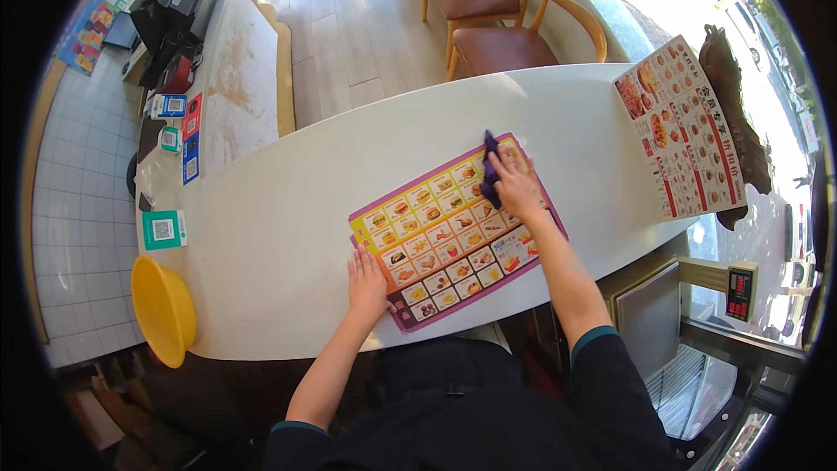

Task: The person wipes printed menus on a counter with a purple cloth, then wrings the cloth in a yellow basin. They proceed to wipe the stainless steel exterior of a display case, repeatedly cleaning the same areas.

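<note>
A laminated menu sheet [451,235] with food pictures and a purple border lies slanted on the white counter [274,255]. My right hand [516,184] presses a dark purple cloth [490,173] against the menu's upper right part, with the fingers over the cloth's edge. At the menu's left edge, my left hand [368,282] rests flat, fingers spread a little and partly on the sheet; no object is gripped in it.
A yellow plastic basin [163,311] stands at the counter's left end, near a green code stand [164,229]. Another menu board [683,131] leans by a dark carved ornament [735,124] at right. Beyond the counter are brown-seated chairs [500,51]. A scale display [741,292] is at lower right.
</note>
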Motion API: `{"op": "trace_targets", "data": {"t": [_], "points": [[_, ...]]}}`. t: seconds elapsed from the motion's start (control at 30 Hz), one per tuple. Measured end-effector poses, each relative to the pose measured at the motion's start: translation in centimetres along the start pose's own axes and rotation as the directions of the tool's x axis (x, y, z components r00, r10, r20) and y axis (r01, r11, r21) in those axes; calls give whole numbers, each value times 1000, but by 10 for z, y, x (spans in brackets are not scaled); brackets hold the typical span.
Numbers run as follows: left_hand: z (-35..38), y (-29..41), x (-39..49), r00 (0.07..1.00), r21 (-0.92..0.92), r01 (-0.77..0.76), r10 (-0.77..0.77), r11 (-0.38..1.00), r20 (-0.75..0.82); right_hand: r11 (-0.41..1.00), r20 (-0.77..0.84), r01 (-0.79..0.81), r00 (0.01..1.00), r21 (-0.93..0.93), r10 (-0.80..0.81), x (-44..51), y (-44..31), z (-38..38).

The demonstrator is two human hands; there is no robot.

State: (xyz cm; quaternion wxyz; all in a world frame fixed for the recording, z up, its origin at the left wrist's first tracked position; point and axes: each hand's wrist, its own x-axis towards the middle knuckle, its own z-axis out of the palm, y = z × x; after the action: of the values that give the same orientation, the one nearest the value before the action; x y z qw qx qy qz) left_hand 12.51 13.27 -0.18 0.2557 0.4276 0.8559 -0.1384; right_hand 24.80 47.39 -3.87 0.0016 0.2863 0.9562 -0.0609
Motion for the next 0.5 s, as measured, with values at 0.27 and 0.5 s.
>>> {"op": "trace_targets", "data": {"t": [0.27,0.5], "points": [[15,2,4,999,14,19,-18,1000,-48,940,-227,101,974,326,-26,-18,-120,42],[10,-3,1,999,-45,-5,3,999,-49,797,-330,465,876,385,-351,-127,-143,36]]}}
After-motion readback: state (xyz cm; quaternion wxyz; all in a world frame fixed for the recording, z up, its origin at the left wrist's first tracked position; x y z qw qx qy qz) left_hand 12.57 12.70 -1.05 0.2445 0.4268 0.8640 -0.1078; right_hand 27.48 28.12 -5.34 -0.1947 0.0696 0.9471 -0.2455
